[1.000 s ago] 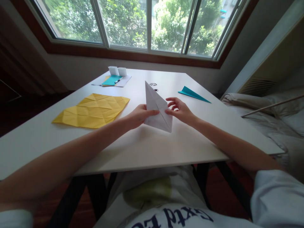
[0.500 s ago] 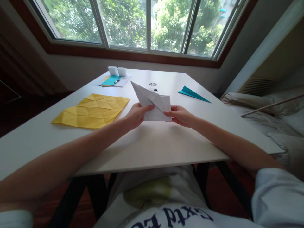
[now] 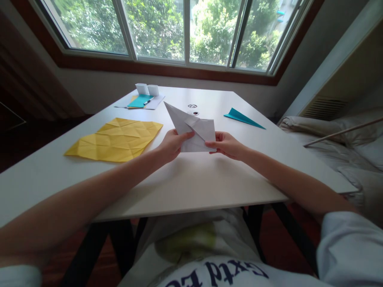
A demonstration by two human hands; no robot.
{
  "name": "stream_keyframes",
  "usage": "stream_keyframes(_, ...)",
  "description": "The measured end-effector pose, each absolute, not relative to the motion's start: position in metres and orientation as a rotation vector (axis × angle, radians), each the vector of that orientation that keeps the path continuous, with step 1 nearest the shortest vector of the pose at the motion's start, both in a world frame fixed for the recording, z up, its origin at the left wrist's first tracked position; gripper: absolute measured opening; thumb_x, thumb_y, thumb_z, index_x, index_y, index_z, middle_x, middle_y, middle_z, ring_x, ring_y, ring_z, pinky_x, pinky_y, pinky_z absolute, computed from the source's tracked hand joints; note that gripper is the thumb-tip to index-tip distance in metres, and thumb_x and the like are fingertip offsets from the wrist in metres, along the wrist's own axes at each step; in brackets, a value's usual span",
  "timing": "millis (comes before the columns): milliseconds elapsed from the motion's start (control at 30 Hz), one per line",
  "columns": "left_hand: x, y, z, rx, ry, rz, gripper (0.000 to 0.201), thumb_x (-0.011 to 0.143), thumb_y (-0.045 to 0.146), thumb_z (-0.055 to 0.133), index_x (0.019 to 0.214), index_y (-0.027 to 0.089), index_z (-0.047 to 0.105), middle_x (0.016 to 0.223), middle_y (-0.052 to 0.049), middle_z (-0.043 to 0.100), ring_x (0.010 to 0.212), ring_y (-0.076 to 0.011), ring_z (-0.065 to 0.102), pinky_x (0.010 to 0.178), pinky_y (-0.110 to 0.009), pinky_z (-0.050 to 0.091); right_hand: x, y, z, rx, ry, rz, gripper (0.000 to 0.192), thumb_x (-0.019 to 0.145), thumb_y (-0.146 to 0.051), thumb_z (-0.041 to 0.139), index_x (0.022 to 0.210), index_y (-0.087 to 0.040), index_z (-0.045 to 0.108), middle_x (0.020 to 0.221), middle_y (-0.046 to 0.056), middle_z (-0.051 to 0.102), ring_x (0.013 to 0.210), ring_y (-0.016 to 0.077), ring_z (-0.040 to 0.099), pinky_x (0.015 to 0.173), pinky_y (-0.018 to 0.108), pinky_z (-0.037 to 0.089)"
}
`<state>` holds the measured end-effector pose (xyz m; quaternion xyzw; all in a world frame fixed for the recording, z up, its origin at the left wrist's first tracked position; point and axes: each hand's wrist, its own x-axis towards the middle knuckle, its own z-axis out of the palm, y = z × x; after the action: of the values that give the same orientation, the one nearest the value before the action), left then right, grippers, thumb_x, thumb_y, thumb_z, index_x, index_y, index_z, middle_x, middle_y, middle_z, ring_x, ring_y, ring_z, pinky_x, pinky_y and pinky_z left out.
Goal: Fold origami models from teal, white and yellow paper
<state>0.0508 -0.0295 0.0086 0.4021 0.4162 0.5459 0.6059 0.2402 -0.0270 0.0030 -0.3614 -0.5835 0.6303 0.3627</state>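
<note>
Both my hands hold a folded white paper (image 3: 194, 131) just above the white table (image 3: 194, 183). My left hand (image 3: 172, 144) pinches its left lower side, thumb on top. My right hand (image 3: 226, 144) grips its right lower corner. The paper has a pointed tip aimed up and to the left, with a flap folded across its front.
A creased yellow sheet (image 3: 115, 138) lies flat on the left of the table. A teal paper plane (image 3: 243, 118) rests at the far right. At the back left are a teal sheet with a pen (image 3: 140, 101) and two small white boxes (image 3: 147, 89). A bed (image 3: 344, 147) stands to the right.
The white paper has turned from pointing upward to pointing up-left and its flap has been folded across. My right hand went from open beside it to gripping its right corner.
</note>
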Motion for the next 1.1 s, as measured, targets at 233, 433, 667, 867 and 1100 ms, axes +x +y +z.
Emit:
stream_keyframes(233,0.051,-0.028,0.006,0.931,0.871,1.276,0.031,0.06,0.009,0.072,0.09,0.008,0.065,0.096,-0.011,0.069,0.089,-0.0225,0.064,0.085,-0.035,0.052,0.242,-0.023,0.0,-0.971,-1.474,1.536,0.037,0.06,-0.026,0.078,0.094,-0.018,0.065,0.091,0.003,0.066,0.078,0.0129,0.061,0.062,0.023,0.053)
stream_keyframes(433,0.048,-0.025,0.01,0.973,0.986,1.234,0.019,0.064,0.006,0.063,0.083,0.011,0.063,0.081,-0.006,0.068,0.069,-0.0153,0.064,0.071,-0.03,0.053,0.248,-0.016,0.007,-1.025,-1.412,1.305,0.037,0.057,-0.029,0.078,0.089,-0.016,0.063,0.089,0.004,0.066,0.075,0.0125,0.061,0.058,0.022,0.05)
stream_keyframes(667,0.038,-0.02,0.009,1.089,1.092,1.198,0.013,0.066,0.011,0.062,0.078,0.014,0.06,0.075,-0.003,0.066,0.064,-0.0116,0.063,0.057,-0.02,0.047,0.26,-0.003,0.009,-1.035,-1.325,1.132,0.034,0.058,-0.031,0.076,0.084,-0.017,0.059,0.083,0.002,0.066,0.074,0.0122,0.061,0.06,0.023,0.049)
stream_keyframes(867,0.036,-0.015,0.009,1.102,1.167,1.309,0.013,0.063,0.011,0.058,0.075,0.016,0.058,0.075,-0.001,0.063,0.056,-0.0084,0.059,0.05,-0.018,0.042,0.263,-0.004,0.007,-1.054,-1.563,0.603,0.017,0.068,-0.029,0.066,0.075,-0.018,0.056,0.07,-0.001,0.061,0.063,0.0123,0.057,0.056,0.025,0.046)
stream_keyframes(1100,0.022,0.002,0.012,1.098,1.269,1.62,0.02,0.059,0.01,0.052,0.077,0.018,0.055,0.073,0.002,0.059,0.053,-0.0075,0.053,0.044,-0.017,0.036,0.265,-0.021,0.014,-0.719,-2.326,-0.427,0.014,0.082,-0.016,0.049,0.085,-0.018,0.063,0.074,0.003,0.062,0.069,0.0146,0.055,0.064,0.027,0.043)
